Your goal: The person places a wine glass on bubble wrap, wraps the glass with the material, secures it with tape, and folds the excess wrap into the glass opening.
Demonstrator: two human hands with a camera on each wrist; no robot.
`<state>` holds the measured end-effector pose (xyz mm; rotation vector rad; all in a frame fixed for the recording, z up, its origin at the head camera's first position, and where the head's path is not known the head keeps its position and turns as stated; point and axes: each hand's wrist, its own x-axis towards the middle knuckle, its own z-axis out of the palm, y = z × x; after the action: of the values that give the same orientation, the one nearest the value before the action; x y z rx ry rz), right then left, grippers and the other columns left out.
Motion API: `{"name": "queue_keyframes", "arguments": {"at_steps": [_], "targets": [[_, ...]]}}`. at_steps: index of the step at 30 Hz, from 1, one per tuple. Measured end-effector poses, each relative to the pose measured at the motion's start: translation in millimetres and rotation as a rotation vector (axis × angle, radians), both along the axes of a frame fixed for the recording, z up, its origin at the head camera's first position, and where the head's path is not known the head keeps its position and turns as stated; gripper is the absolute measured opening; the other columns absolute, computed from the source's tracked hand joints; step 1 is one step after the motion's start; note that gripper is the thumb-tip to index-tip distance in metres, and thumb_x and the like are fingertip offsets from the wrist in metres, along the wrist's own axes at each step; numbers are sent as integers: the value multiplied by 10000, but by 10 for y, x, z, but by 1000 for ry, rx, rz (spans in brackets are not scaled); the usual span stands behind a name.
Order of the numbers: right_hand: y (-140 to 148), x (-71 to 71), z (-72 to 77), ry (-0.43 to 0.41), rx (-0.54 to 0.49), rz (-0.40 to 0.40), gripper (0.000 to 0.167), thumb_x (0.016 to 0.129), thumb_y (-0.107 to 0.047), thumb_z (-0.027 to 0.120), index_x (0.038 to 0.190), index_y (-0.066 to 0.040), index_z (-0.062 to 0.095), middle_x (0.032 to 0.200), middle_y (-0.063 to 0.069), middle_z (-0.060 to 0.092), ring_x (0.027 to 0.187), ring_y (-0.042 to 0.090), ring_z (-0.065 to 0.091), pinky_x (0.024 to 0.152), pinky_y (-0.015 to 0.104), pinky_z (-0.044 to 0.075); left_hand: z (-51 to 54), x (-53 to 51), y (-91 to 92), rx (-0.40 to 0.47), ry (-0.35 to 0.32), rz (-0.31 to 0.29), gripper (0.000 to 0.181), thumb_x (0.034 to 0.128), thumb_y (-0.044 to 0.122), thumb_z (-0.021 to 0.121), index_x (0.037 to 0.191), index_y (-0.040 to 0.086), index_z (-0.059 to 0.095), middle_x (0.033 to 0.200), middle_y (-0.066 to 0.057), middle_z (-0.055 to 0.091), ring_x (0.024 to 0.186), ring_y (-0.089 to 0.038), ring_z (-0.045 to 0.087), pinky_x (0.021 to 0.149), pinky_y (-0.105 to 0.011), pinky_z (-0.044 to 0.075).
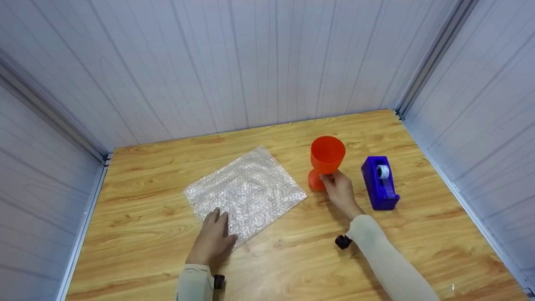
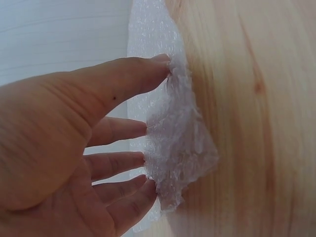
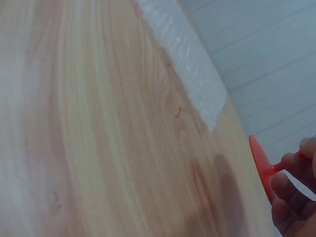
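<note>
A sheet of bubble wrap (image 1: pixel 255 188) lies flat on the wooden table, its near-left part under my left hand (image 1: pixel 212 240). The fingertips rest on the sheet with the fingers spread; the left wrist view has the thumb (image 2: pixel 123 79) and fingers touching the crinkled wrap (image 2: pixel 173 128). To the right of the sheet, my right hand (image 1: pixel 342 193) pinches the stem of an orange-red plastic goblet (image 1: pixel 328 154). Its bowl tilts toward me and its round base (image 3: pixel 260 165) shows past the fingers. Whether the base touches the table is unclear.
A blue tape dispenser (image 1: pixel 379 188) with a roll of tape stands right of the goblet. Pale panelled walls (image 1: pixel 250 62) close in the table (image 1: pixel 142 217) at the back and both sides. Each wrist wears a small black device (image 1: pixel 343 241).
</note>
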<state>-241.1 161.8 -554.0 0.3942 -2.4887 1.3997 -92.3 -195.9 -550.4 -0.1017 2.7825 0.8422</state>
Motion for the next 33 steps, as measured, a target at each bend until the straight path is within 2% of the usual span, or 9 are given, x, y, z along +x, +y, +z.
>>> {"name": "queue_keyframes", "arguments": {"at_steps": [6,14,16,24,28,33], "targets": [[70,185,175,60,10,37,114,977,-96,656,1008,13,659,846,83,659,726,240,602,654,363,508,6,13,7,-3,26,-27,737,880,201,763,1475,-59,414,1576,-306,213,1451,-468,181,1157,-580,199],[200,390,364,81,32,60,105,961,-68,670,1028,10,649,836,41,630,710,193,567,637,305,491,20,-17,70,22,35,-86,735,876,207,759,1476,-47,421,1584,-276,232,1455,-456,188,1155,-577,217],[228,427,397,107,46,62,102,948,-33,676,1030,20,643,824,44,612,697,191,546,629,299,481,16,-23,94,23,36,-100,736,875,211,758,1479,-41,422,1586,-269,233,1457,-449,188,1158,-571,212],[323,522,473,195,88,37,93,910,29,691,979,22,628,754,28,536,649,170,481,585,283,421,8,-28,181,32,29,-136,738,863,214,767,1482,-13,435,1602,-229,229,1470,-415,181,1162,-547,221],[366,548,493,204,87,34,95,915,28,689,976,14,619,746,10,519,637,160,464,575,272,403,3,-31,225,37,31,-153,752,845,217,771,1485,1,439,1604,-215,235,1469,-413,189,1156,-546,237],[406,578,523,193,77,25,100,915,35,686,971,0,610,744,-5,511,634,161,461,572,258,391,9,-50,260,21,42,-203,748,831,216,777,1469,-6,458,1593,-226,259,1462,-415,213,1159,-539,241]]}}
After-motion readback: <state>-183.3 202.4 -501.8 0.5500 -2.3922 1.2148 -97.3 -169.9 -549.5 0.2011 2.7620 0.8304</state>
